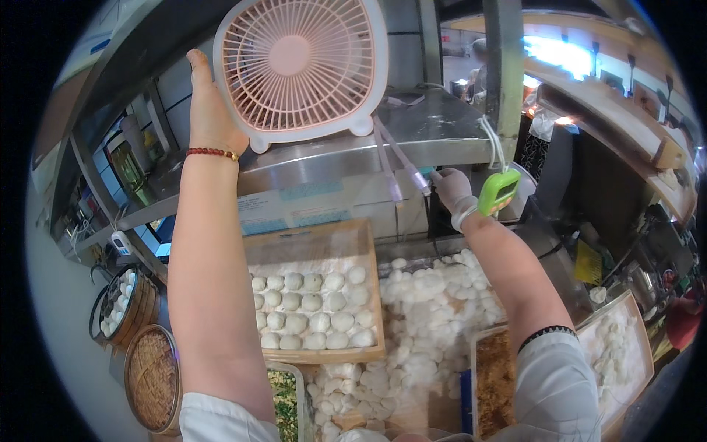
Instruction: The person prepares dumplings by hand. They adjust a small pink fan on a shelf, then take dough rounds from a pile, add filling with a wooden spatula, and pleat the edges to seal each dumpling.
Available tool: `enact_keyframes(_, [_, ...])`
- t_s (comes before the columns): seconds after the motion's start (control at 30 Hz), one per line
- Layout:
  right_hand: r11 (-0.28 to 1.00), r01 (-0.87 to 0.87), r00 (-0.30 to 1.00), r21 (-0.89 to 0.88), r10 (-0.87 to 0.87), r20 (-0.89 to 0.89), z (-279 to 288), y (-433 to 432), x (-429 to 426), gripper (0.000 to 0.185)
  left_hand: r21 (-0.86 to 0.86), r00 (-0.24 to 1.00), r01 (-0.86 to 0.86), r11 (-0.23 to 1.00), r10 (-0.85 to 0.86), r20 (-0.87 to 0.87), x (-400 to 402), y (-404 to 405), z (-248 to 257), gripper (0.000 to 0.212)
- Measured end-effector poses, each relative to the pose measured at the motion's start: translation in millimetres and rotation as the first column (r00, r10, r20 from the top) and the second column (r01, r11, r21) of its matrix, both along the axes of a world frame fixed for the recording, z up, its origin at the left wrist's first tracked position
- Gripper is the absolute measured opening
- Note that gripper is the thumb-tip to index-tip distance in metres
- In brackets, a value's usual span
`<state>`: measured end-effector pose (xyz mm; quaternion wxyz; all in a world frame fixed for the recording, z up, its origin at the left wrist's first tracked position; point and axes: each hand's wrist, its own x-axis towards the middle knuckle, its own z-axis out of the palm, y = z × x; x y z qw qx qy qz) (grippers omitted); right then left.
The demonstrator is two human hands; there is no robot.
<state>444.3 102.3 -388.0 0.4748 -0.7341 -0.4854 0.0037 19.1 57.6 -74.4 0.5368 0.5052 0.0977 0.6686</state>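
My left hand, with a red bead bracelet on its wrist, is at the left side of a pink and white fan. Its thumb points up beside the frame and its other fingers are hidden behind the fan. The fan is at the front edge of a steel shelf. Two pale cables hang below the fan, ending in metal plugs. Just right of these ends, under the shelf, is my right hand in a thin glove. Its fingertips are bent near a dark cable; what they hold is unclear.
A wooden tray holds rows of round dough pieces. Flattened dough pieces cover the floured worktop. Filling tubs stand in front. A green timer hangs beside my right wrist. Bamboo steamers stand at left.
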Motion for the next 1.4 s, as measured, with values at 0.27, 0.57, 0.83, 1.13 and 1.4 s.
enact_keyframes(0.27, [0.991,0.054,0.999,-0.124,-0.054,0.003,-4,1,-28,0.055,0.045,1.0,0.022,0.999,-0.022,-0.005,-13,13,-5,0.092])
enact_keyframes(0.57, [0.996,0.062,0.998,-0.071,-0.062,0.003,-10,8,-36,0.05,0.002,1.0,-0.014,1.0,0.014,-0.006,-11,11,-5,0.094])
enact_keyframes(0.83, [0.996,0.07,0.998,-0.056,-0.07,-0.001,-14,15,-26,0.046,-0.035,1.0,-0.024,0.999,0.024,0.004,-9,7,-2,0.09])
enact_keyframes(1.13, [0.997,0.057,0.994,-0.043,-0.061,-0.093,-17,20,-28,0.05,-0.013,1.0,-0.013,1.0,0.013,-0.003,-11,15,-4,0.092])
enact_keyframes(1.4, [0.995,0.087,0.995,-0.05,-0.089,-0.041,-14,17,-29,0.05,-0.015,1.0,-0.016,1.0,0.016,0.006,-5,9,-4,0.092])
